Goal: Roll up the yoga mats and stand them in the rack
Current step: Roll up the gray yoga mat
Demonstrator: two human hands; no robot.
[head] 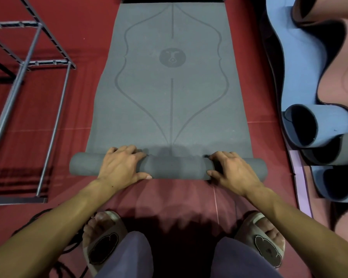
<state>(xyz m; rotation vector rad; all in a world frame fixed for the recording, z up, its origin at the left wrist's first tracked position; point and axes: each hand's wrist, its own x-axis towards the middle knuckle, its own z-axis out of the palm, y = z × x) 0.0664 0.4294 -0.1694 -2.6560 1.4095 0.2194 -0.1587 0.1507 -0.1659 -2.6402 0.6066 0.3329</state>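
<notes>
Head view looks straight down on a grey yoga mat [171, 93] that lies flat on the red floor [88, 37] and runs away from the person. Its near end is already turned into a short roll [177, 166], and the long axis of this roll goes left to right, across the direction in which the flat part stretches.

Both hands sit on top of the roll. The left hand [122, 167] covers the left part, with its fingers bent over the far side of the roll and the thumb lying along the near side. The right hand [232, 170] does the same on the right part. So each hand wraps the roll from above; neither one lies flat or free. They are about equally far from the centre line of the mat, and neither hand is clearly further forward.

This is the relation that matters: the unrolled mat lies beyond the fingertips, away from the body. I judge that the next push must go forward, square to the roll's axis, with equal pressure from both hands, otherwise one end could run ahead and the roll become a cone.

The metal rack [28, 63] stands to the left of the mat, close to it. Several blue mats [317, 125], loosely curled, lie at the right.
</notes>
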